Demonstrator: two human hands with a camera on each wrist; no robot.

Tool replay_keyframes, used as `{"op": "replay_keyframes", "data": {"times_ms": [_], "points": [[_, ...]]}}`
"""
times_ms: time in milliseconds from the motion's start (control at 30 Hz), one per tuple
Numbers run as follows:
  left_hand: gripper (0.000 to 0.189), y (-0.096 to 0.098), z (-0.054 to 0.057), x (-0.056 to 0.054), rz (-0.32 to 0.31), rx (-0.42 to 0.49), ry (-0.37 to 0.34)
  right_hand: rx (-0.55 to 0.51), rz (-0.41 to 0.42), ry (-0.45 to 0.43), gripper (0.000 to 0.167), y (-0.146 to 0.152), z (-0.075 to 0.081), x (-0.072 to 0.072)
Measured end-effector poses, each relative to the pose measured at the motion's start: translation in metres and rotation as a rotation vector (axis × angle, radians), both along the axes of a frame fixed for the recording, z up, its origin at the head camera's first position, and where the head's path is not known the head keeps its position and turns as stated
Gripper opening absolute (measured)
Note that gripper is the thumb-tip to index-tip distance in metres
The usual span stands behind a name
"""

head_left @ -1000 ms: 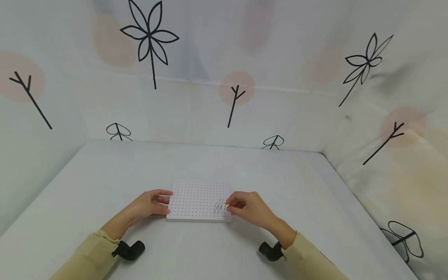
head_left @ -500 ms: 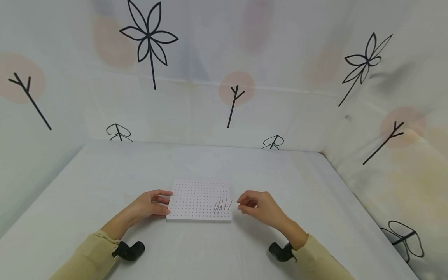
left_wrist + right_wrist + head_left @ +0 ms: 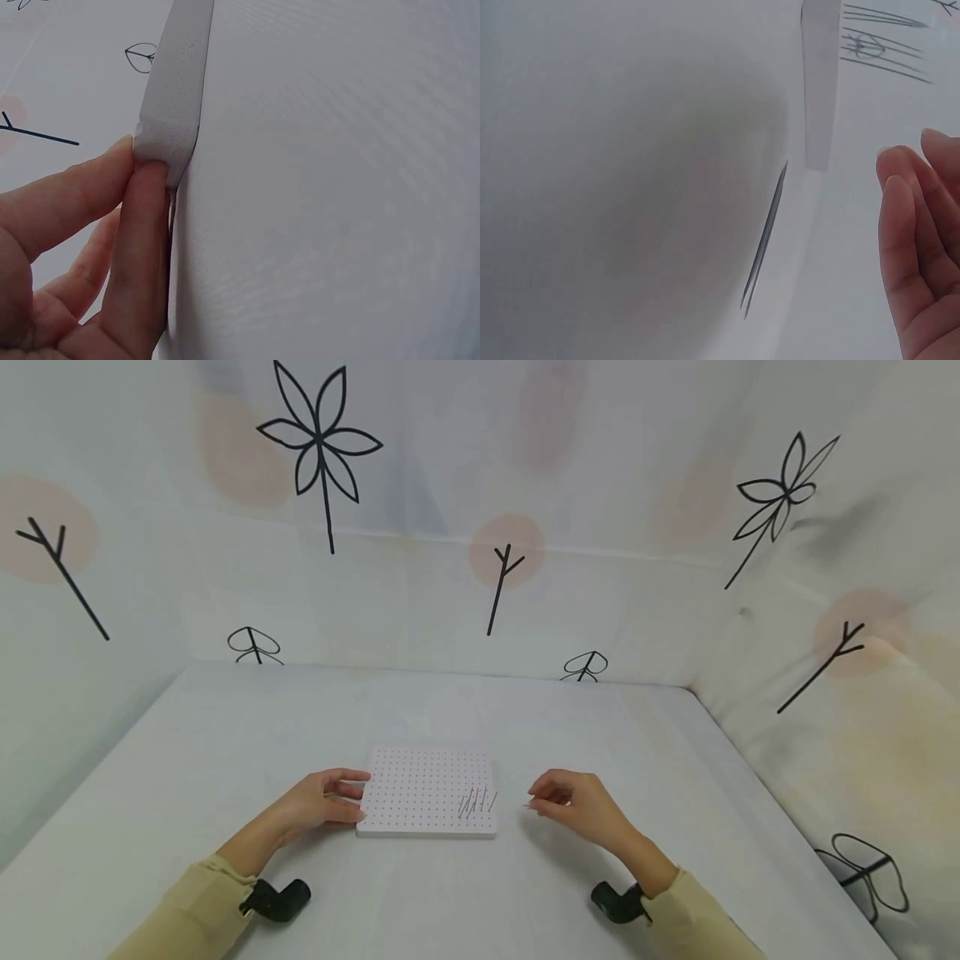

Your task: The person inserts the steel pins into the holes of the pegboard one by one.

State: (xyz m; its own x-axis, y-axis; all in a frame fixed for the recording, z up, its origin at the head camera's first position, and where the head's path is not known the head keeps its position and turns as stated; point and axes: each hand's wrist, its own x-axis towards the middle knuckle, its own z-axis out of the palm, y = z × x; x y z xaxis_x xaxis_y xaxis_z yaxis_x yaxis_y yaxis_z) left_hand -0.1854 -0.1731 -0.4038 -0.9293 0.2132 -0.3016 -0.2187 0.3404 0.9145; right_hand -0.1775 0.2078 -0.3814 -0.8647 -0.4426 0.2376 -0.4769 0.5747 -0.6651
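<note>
A white pegboard with a grid of small holes lies on the table in the head view. Several thin metal pins stand slanted in its near right part. My left hand rests against the board's left edge, thumb and index finger apart along it. In the left wrist view, thumb and finger press the board's corner. Just right of the board my right hand hovers with fingers bent and holding nothing visible. Below it, in the right wrist view, thin pins lie side by side on the table.
A white cloth covers the table. Behind and at the sides stand cloth walls with leaf and twig drawings. Black wrist devices sit at both sleeves.
My right hand has moved right, from the standing pins to beside the board. A slanted pin now shows at the board's right edge, where the hand was. The left hand has stayed in place.
</note>
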Motion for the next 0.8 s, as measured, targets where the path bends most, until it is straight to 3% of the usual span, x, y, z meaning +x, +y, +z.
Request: {"op": "replay_keyframes", "data": {"times_ms": [300,800], "points": [[0.06,0.001,-0.001,0.001,-0.001,0.0,0.005,0.041,-0.034,-0.028,0.009,0.015,-0.006,-0.007],[0.061,0.0,0.0,0.001,-0.011,0.004,0.001,0.139,0.054,-0.096,0.011,0.033,-0.012,-0.028]]}}
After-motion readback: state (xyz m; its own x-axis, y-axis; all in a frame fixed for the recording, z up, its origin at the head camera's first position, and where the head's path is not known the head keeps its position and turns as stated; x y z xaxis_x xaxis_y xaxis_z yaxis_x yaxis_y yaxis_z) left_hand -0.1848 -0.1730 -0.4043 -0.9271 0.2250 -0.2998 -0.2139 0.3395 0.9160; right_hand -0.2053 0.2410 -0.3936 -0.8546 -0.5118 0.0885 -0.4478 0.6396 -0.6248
